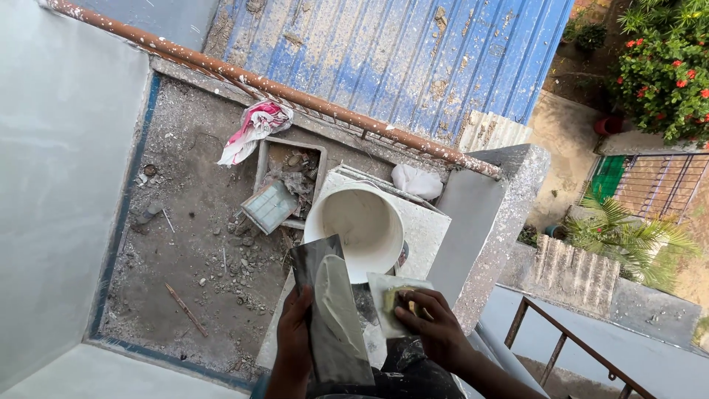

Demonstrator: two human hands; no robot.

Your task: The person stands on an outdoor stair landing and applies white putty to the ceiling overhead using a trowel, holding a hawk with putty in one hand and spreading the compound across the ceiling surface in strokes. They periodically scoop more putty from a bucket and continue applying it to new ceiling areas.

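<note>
Left hand (294, 336) is clamping a wide steel blade (329, 314) loaded with white putty; right hand (432, 325) is gripping the small scraper (395, 299). Best keeping the blade level over the far white bucket (362, 225).

White bucket (363, 225), grey trowel blade (330, 310) smeared white, blue ribbed metal sheet (413, 55), pink-and-white rag (255, 127), perhaps rust-brown pipe (295, 94).

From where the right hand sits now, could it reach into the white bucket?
Probably yes. The right hand holds a small putty blade just below the white bucket, whose open mouth faces up with nothing across it. The left hand and its wide trowel sit off to the side.
</note>
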